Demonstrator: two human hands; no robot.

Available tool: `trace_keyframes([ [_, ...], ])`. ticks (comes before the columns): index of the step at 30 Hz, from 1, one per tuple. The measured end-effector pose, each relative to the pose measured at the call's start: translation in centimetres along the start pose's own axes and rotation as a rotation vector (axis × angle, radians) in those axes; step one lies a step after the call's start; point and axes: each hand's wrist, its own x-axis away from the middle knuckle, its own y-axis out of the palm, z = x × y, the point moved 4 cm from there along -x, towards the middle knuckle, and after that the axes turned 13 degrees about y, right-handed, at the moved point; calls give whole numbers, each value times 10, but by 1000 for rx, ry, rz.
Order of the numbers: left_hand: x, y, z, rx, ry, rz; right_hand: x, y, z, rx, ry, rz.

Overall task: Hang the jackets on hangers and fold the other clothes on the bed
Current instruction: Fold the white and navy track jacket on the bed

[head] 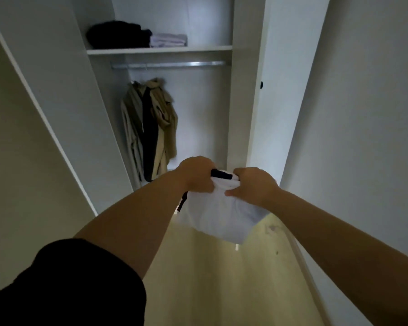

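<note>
A folded white garment (pixel 219 215) with a black edge (pixel 222 174) at its top is held in the air in front of an open wardrobe, above the pale floor (pixel 198 278). Both hands grasp it at the top: the left hand (pixel 196 175) has its fingers curled over the left corner, and the right hand (pixel 252 184) pinches the right corner, with the thumb on the near side of the cloth. The rest of the garment hangs down below the hands. Behind it, inside the wardrobe, beige jackets (pixel 151 128) with a dark piece between them hang under the metal rail (pixel 170 64), toward its left side. On the shelf (pixel 160 51) above the rail lie a black folded pile (pixel 118 35) and, just beside it on the right, a pale folded pile (pixel 169 40). A black sleeve (pixel 68 285) covers the left upper arm.
</note>
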Motion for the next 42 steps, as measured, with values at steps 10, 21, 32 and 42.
trace_keyframes([
  [10,1,-152,-106,33,-103,60,-100,-100,-101,171,-62,100],
  [21,-126,-261,-279,-42,-235,346,-353,-168,-159,260,-210,450],
  [32,-233,-345,-463,372,-268,839,-568,-231,-226,28,-194,489],
  [42,-332,-408,-598,604,-33,657,-708,-256,-307,-125,-250,-169],
])
